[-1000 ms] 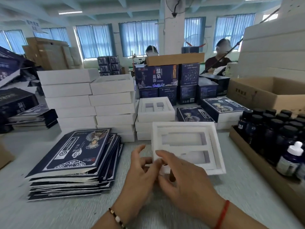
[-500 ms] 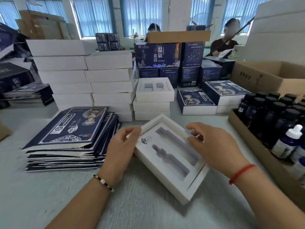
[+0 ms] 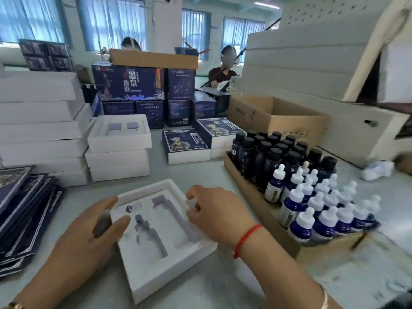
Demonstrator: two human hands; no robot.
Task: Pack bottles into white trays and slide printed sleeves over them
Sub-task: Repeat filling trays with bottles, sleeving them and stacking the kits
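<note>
A white tray (image 3: pixel 156 264) with two bottle-shaped cut-outs lies skewed on the grey table in front of me, with nothing in it. My left hand (image 3: pixel 84 239) holds its left edge, thumb on the top face and fingers along the far corner. My right hand (image 3: pixel 218 212) rests with loosely curled fingers on the tray's right rim. To the right, black-capped dark bottles (image 3: pixel 267 157) and white-dropper blue bottles (image 3: pixel 312 210) stand packed in a shallow cardboard box (image 3: pixel 249 192). Flat printed navy sleeves (image 3: pixel 20 210) are stacked at the left edge.
Stacks of white trays (image 3: pixel 40 130) and a lower stack (image 3: pixel 119 148) stand behind the work spot. Sleeved finished packs (image 3: pixel 185 146) and navy cartons sit at the back centre. An open brown carton (image 3: pixel 274 117) and white foam boards (image 3: pixel 312 63) fill the right. Two people work beyond.
The tray went from propped on edge to lying flat and came nearer to me. My view has swung right toward the bottles. My right hand slid down onto the tray's right rim.
</note>
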